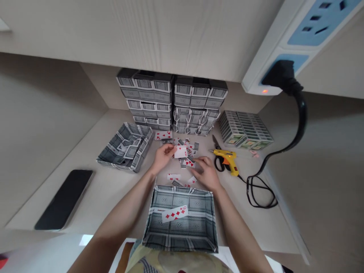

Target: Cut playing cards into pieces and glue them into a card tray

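Note:
My left hand (164,154) pinches a playing card (181,152), its white face with red marks turned up, above a loose heap of cards. Just right of it, my right hand (208,173) has its thumb and fingers apart, fingertips by the heap's edge near a red-hearts card (189,163). Whether those fingertips touch a card I cannot tell. Between my forearms stands an open box (182,237) made of grey patterned cards, with a diamonds card (174,214) lying inside. Small card pieces (174,177) lie between that box and my hands.
Stacked card-made boxes (150,91) stand at the back. An open tray (136,161) with card pieces is left, beyond a black phone (65,199). To the right are a yellow glue gun (229,159), scissors (218,163), packed card decks (244,129) and a cable (301,125) from a power strip (273,68).

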A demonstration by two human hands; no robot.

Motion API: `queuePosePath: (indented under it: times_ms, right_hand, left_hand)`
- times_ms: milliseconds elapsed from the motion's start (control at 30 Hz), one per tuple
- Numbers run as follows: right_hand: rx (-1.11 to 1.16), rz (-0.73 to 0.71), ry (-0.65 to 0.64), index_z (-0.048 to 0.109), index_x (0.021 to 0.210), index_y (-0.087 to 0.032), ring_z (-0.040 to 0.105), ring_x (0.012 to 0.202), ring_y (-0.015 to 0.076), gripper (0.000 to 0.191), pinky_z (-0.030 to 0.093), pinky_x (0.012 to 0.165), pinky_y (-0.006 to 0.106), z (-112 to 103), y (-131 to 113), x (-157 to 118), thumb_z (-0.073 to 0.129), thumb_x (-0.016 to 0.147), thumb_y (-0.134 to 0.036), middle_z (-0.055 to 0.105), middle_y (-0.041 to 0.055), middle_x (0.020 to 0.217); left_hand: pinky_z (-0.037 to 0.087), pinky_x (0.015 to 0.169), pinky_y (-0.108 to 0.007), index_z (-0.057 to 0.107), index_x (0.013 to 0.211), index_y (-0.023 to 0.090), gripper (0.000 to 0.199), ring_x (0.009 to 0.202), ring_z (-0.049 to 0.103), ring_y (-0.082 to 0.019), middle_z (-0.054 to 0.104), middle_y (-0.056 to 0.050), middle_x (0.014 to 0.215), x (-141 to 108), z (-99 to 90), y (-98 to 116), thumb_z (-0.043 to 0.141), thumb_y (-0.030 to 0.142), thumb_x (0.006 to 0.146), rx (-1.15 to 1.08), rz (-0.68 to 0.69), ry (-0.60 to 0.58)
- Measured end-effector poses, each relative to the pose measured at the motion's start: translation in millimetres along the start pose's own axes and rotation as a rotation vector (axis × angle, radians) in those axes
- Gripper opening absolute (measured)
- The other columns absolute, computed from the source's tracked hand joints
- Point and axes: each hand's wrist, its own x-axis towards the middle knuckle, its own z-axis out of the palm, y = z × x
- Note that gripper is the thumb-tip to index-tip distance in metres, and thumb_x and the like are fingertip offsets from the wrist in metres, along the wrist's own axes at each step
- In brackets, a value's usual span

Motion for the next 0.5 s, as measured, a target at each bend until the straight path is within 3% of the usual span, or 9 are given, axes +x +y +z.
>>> queuePosePath:
  times_ms: [300, 500]
  right_hand:
    - [0.027, 0.058, -0.003, 0.061, 0.083, -0.02, 0.051, 0.087, 0.0231, 0.021, 0.043, 0.078, 0.038, 11.8, 5.3, 1.5, 0.062, 0.072, -0.037, 0.057, 0.0084, 0.088]
    - [0.131, 0.174, -0.006, 0.058, 0.075, -0.018, 0.051, 0.065, 0.016, 0.018, 0.041, 0.065, 0.029, 10.3, 2.8, 0.4, 0.059, 0.073, -0.036, 0.058, 0.0031, 0.071]
  left_hand:
    - [0.043, 0.054, -0.021, 0.058, 0.074, 0.015, 0.023, 0.057, 0.053, -0.01, 0.06, 0.001, 0.068, 0.8, 1.2, -6.7, 0.062, 0.036, 0.067, 0.011, 0.011, -0.026]
    - [0.045, 0.057, -0.022, 0.057, 0.074, 0.015, 0.023, 0.059, 0.055, -0.01, 0.061, 0.0, 0.07, 1.7, 1.1, -8.7, 0.063, 0.036, 0.066, -0.025, -0.012, -0.016]
